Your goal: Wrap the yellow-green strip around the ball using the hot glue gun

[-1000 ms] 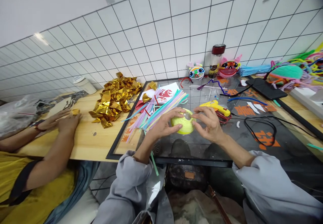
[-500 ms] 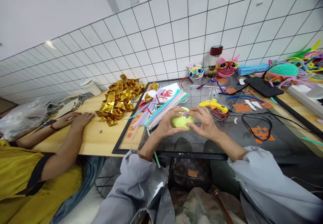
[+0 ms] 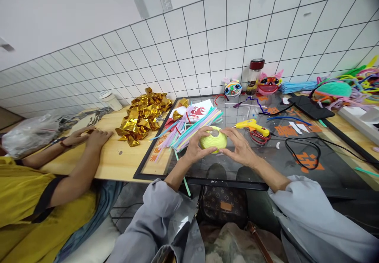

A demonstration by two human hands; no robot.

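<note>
Between my hands is a round yellow ball with a ridged, fuzzy-looking surface and a greyish opening in its upper side. My left hand curls around its left side, thumb across the lower front. From the right, my right hand holds it with the thumb at the lower front and fingers at the upper edge. Just behind my left hand lies a bundle of pastel pipe cleaners. A yellow glue gun rests behind my right hand.
Gold foil pieces are heaped left, near a co-worker's hands. Two animal-faced balls and a jar stand by the wall. A black cable, a phone and coloured pipe cleaners lie right.
My right fingers have shifted from over the ball's top opening to its right side, so the opening shows more. The view has shifted slightly.
</note>
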